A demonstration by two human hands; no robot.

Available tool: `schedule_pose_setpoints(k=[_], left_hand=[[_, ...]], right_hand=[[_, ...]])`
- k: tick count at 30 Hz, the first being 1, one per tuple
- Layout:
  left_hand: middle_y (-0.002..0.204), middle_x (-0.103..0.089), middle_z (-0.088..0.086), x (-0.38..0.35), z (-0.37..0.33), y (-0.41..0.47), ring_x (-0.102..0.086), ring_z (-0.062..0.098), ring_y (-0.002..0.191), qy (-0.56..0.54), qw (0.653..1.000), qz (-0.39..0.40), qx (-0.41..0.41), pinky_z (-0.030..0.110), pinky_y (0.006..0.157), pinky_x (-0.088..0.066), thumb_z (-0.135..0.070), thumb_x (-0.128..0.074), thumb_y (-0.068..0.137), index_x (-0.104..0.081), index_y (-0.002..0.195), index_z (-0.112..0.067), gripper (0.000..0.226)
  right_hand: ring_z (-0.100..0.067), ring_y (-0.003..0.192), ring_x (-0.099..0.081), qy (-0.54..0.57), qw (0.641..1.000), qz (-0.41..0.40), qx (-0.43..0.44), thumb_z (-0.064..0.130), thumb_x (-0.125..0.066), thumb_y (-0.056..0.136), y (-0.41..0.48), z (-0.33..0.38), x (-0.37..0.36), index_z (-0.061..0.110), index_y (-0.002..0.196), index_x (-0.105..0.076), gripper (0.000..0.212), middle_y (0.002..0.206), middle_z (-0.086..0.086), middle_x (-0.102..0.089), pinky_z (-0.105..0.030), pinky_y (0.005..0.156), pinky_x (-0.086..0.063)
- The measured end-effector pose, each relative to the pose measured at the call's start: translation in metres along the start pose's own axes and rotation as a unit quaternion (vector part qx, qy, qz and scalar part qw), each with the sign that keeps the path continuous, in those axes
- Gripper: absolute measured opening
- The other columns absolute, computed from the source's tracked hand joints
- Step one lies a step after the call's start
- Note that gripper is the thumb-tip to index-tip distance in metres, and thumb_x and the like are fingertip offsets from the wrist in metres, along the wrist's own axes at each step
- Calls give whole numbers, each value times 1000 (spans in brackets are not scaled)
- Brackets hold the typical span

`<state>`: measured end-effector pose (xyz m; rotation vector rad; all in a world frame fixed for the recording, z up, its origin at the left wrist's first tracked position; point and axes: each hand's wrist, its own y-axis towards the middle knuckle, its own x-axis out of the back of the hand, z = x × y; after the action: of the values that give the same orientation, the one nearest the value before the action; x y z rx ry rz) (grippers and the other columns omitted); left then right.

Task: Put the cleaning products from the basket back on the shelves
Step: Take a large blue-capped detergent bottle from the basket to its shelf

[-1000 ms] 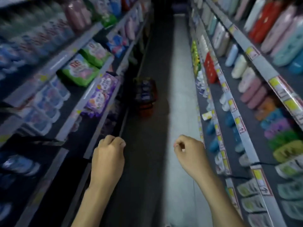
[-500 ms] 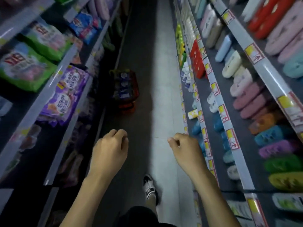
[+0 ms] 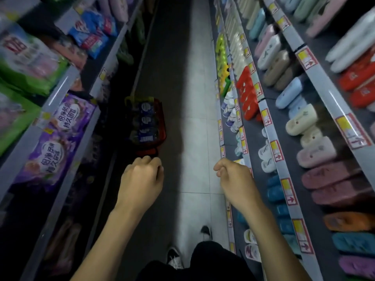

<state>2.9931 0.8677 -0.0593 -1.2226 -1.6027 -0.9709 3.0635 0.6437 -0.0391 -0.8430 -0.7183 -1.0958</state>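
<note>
1. Change: the basket (image 3: pixel 163 126) sits nearer and lower in the view than a second ago. The purple packs (image 3: pixel 60 136) on the left shelves (image 3: pixel 60 88) have drawn alongside. A shoe (image 3: pixel 174 258) and a dark trouser leg (image 3: pixel 213 260) have entered at the bottom edge.
2. Basket: red, on the dark floor (image 3: pixel 194 110) against the foot of the left shelves, just beyond the left hand and apart from it.
3. Cleaning products (image 3: pixel 145 120): dark blue containers with pale labels, packed inside the basket.
4. Left hand (image 3: pixel 142 179): held forward over the aisle, fingers curled under into a fist, gripping nothing.
5. Right hand (image 3: pixel 235 179): level with the left and well apart from it, fingers curled, thumb against the forefinger, holding nothing.
6. Left shelves, further stock: green packs (image 3: pixel 24 63) and blue packs (image 3: pixel 93 35) above the purple ones.
7. Right shelves (image 3: pixel 284 159): rows of slippers (image 3: pixel 316 153) in many colours, with price tags (image 3: pixel 288 191) along the edges.
</note>
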Motion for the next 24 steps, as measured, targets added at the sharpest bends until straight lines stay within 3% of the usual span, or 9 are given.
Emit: schedule_pose_setpoints(k=[4, 12, 21, 24], left_hand=[[87, -63, 4, -16, 25, 48, -59, 26, 80, 31, 999, 28, 23, 41, 66, -53, -23, -61, 89, -67, 100, -16, 14], [106, -63, 3, -23, 79, 156, -61, 26, 97, 71, 988, 99, 94, 42, 75, -53, -31, -54, 95, -58, 124, -21, 32], [107, -61, 11, -27, 179, 260, -60, 36, 100, 103, 968, 152, 172, 46, 75, -49, -31, -54, 94, -54, 126, -17, 34], [113, -59, 14, -46, 215, 293, -59, 37, 99, 48, 958, 192, 207, 44, 74, -51, -28, -53, 96, -49, 132, -16, 39]], right_hand=[[-21, 92, -66, -9, 1000, 1, 20, 14, -49, 98, 65, 4, -10, 20, 105, -68, 21, 104, -2, -71, -40, 82, -56], [-23, 92, -67, -4, 993, 103, 65, 23, -55, 96, 230, 48, -39, 25, 100, -65, 12, 101, -2, -71, -41, 82, -57], [-26, 98, -63, -65, 973, 171, 137, 22, -50, 99, 387, 140, -89, 20, 110, -64, 18, 109, -5, -67, -34, 81, -54], [-25, 99, -62, -91, 966, 205, 129, 22, -50, 100, 421, 153, -118, 19, 112, -64, 18, 109, -5, -63, -35, 80, -53]])
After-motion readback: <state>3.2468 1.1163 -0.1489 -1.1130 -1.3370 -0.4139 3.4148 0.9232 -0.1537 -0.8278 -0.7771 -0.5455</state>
